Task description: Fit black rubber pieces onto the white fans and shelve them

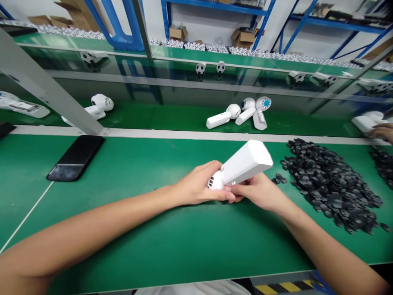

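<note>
A white handheld fan (245,164) with a football-patterned round head is held over the green table, its handle tilted up and to the right. My left hand (204,183) wraps closed around the head, thumb on top. My right hand (256,190) is closed under the handle, its fingertips meeting the left fingers at the head. Whether those fingertips also pinch a small part is hidden. To the right lies a large heap of small black plastic pieces (331,184), with a few loose black pieces (279,178) near my right wrist.
A black phone (76,157) lies at the left, by a slanted metal post (52,78). Behind the ledge lie several white fans (219,119). Another person's hand (382,132) is at the far right by a fan. Many football-patterned heads line the back shelf (260,56).
</note>
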A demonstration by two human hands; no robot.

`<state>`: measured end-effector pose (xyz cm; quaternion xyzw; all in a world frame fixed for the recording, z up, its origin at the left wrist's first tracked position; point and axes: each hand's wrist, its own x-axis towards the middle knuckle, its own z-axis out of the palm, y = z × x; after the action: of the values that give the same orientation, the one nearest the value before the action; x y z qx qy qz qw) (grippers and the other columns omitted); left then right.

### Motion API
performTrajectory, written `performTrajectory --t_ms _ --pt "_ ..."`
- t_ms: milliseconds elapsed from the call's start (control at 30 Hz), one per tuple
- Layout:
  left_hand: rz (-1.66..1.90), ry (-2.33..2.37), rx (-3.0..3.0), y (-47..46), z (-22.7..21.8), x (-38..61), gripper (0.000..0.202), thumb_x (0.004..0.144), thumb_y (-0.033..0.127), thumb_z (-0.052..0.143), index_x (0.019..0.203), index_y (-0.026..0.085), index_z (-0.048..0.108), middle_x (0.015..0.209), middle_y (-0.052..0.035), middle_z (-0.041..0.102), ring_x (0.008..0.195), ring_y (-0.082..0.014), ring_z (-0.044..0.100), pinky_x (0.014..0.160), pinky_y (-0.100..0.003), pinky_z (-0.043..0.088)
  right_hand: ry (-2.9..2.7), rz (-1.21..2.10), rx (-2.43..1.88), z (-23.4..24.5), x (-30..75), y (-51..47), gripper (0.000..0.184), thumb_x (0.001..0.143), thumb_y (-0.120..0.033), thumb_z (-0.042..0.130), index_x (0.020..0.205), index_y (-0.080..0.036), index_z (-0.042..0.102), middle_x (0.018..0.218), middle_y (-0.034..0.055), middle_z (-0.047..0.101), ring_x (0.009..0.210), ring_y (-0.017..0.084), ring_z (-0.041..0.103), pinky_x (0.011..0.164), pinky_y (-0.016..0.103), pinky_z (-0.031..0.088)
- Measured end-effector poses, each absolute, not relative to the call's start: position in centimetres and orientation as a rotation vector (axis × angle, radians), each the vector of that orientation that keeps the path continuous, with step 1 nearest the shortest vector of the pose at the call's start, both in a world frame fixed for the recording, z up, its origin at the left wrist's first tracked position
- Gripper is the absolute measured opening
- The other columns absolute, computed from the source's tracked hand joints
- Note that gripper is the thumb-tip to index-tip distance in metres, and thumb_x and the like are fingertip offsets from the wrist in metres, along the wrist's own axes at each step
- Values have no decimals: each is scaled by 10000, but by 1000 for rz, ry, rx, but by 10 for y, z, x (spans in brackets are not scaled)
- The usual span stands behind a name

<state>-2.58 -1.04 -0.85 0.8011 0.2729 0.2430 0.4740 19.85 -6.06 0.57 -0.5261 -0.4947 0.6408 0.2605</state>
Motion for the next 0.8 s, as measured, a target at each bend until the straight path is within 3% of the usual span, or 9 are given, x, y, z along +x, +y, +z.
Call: performTrajectory --t_ms 200,333,433,533,633,800 --pt "613 659 1955 -10 -7 -26 539 799 609 811 1091 200 616 1049 -54 662 906 -235 621 757 -307 457 -1394 1547 -1520 0 197 -61 322 751 -472 890 824 -182 773 725 58 772 670 235 726 608 326 589" --pt "594 624 1829 -6 -5 -27 534 788 541 839 1144 200 633 1099 -67 681 955 -256 636 774 -318 481 -1692 1313 -1507 -2 192 -59 284 884 -477 764 829 -201 725 765 47 753 692 224 677 618 323 528" --pt "647 558 1615 -3 -7 -28 525 782 465 862 1169 191 636 1076 -59 702 941 -236 654 792 -310 500 -1991 1075 -1362 4 192 -56 340 1034 -463 554 816 -219 647 782 35 718 695 195 627 649 315 488" --pt "708 579 1514 0 -8 -30 412 820 429 833 1092 175 656 966 -37 703 849 -193 645 756 -292 500 -2132 1053 -1212 13 199 -54 339 1101 -421 410 987 -236 671 931 42 743 816 200 665 762 322 509" --pt "730 670 1503 3 -7 -34 338 827 400 815 1026 161 684 936 -33 697 807 -173 625 720 -277 499 -2165 1008 -1247 21 213 -51 336 1108 -423 394 1174 -258 679 1000 41 763 878 206 691 810 327 518" --pt "904 900 1428 26 -2 -37 348 772 372 807 1010 145 696 936 -51 714 738 -162 642 622 -247 500 -2039 774 -1419 32 253 -37 372 1094 -458 396 1217 -249 679 959 44 769 840 213 692 780 328 517"
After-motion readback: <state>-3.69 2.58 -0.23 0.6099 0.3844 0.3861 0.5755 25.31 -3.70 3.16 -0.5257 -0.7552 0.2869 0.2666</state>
